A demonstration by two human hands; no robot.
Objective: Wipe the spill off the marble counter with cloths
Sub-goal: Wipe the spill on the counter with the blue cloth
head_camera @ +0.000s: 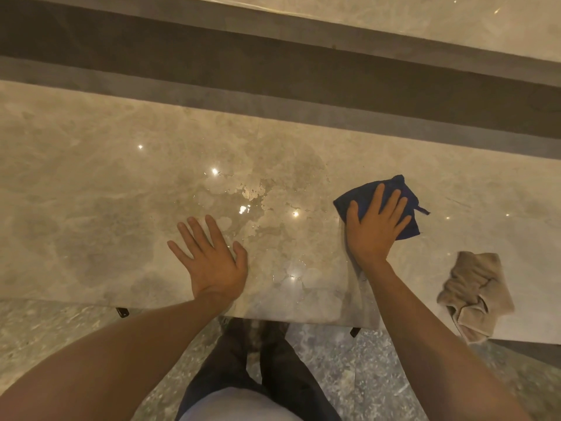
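Observation:
A beige marble counter (91, 183) stretches across the view. A thin wet spill (261, 208) glistens in its middle, with more wet patches near the front edge. My left hand (212, 259) lies flat on the marble with fingers spread, just left of the spill. My right hand (376, 226) presses with straight fingers on a dark blue cloth (394, 189), to the right of the spill. A crumpled beige cloth (476, 293) lies at the counter's front right edge, apart from both hands.
Behind the counter runs a dark recessed strip (273, 71) with a second marble surface (394, 16) beyond it. Below the front edge are the grey stone floor (60, 335) and my dark trouser legs (261, 369).

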